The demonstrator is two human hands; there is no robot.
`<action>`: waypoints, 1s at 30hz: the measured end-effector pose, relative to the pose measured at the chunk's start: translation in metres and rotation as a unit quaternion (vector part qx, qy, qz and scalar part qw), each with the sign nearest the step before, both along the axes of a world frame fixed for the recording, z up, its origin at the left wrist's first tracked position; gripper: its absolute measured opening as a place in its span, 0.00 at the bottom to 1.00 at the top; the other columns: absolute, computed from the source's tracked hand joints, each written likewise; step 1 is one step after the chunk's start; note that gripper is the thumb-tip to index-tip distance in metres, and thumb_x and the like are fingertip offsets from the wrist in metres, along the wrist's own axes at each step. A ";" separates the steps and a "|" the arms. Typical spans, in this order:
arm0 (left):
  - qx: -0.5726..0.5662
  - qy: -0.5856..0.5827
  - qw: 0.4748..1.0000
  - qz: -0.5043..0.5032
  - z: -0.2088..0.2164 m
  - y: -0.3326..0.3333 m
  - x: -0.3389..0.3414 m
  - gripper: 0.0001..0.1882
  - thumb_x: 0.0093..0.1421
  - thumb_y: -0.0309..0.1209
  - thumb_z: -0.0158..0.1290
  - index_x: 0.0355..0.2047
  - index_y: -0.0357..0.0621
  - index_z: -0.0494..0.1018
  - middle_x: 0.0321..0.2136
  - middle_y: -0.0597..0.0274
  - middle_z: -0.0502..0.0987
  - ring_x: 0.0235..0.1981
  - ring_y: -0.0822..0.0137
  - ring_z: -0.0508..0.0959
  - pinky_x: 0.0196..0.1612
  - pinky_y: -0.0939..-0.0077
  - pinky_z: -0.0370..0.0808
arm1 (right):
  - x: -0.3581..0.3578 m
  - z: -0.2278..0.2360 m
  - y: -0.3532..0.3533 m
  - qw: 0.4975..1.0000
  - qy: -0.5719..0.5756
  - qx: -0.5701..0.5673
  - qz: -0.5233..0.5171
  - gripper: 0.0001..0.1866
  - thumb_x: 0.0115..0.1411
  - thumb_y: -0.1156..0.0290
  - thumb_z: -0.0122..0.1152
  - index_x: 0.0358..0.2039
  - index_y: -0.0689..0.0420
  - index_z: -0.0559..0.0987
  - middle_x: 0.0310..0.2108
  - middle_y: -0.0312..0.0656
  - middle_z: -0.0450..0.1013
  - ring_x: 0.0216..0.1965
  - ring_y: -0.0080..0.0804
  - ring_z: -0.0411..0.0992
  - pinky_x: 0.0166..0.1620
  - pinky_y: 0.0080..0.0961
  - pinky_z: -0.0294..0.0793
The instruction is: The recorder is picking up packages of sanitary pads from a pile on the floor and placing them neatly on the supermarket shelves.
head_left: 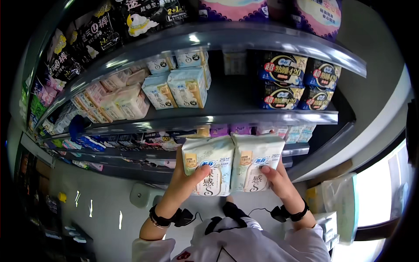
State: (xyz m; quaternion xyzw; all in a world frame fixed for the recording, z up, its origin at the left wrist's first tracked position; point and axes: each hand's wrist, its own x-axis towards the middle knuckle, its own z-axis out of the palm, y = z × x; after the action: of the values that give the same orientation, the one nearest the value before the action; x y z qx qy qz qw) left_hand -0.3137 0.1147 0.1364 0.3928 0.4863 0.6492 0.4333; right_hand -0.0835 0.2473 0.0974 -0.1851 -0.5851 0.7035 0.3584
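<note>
Two pale packs of sanitary pads are held side by side in front of the shelves, their printed fronts facing me. My left hand [190, 174] grips the left pack [214, 168] with its thumb across the front. Around the outer side of the right pack [254, 174] my right hand [279, 177] is closed, thumb also on the front. The packs touch along their inner edges. Fingers behind them are mostly hidden. Similar light-blue packs [187, 87] stand stacked on the middle shelf [235, 102], above and left of my hands.
Dark packs [283, 72] are stacked at the right of that shelf. Pink packs [122, 100] fill its left part. The shelf's front edge [209, 121] lies just beyond my hands. A grey-green plastic stool [144, 195] stands on the floor at lower left. Wrapped packages [340, 205] stand at lower right.
</note>
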 end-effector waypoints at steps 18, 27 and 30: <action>-0.261 -0.179 0.913 -0.256 -0.140 -0.083 0.196 0.27 0.66 0.33 0.48 0.62 0.35 0.57 0.54 0.55 0.71 0.54 0.67 0.74 0.56 0.69 0.72 | 0.249 -0.097 -0.202 0.945 -0.156 -0.248 -0.149 0.50 0.64 0.54 0.61 0.70 0.59 0.37 0.62 0.50 0.59 0.63 0.36 0.59 0.63 0.32 0.61; -0.334 -0.142 0.844 -0.394 -0.206 -0.053 0.404 0.30 0.66 0.35 0.52 0.63 0.34 0.55 0.57 0.53 0.66 0.58 0.66 0.69 0.59 0.70 0.69 | 0.430 -0.177 -0.260 0.865 -0.020 -0.366 -0.342 0.37 0.67 0.61 0.58 0.68 0.60 0.52 0.58 0.46 0.66 0.57 0.28 0.67 0.58 0.28 0.69; -0.337 -0.072 0.828 -0.443 -0.233 -0.030 0.489 0.36 0.62 0.32 0.57 0.65 0.33 0.52 0.57 0.51 0.64 0.59 0.65 0.68 0.59 0.68 0.69 | 0.498 -0.202 -0.267 0.810 0.020 -0.391 -0.437 0.35 0.67 0.64 0.56 0.68 0.61 0.53 0.58 0.45 0.66 0.56 0.28 0.68 0.57 0.27 0.70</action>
State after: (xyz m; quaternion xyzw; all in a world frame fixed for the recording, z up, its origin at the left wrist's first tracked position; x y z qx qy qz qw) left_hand 0.1752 0.0847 -0.0967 0.3477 0.4160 0.2096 0.8137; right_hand 0.4142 -0.0195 -0.1041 -0.5316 -0.1111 0.6457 0.5367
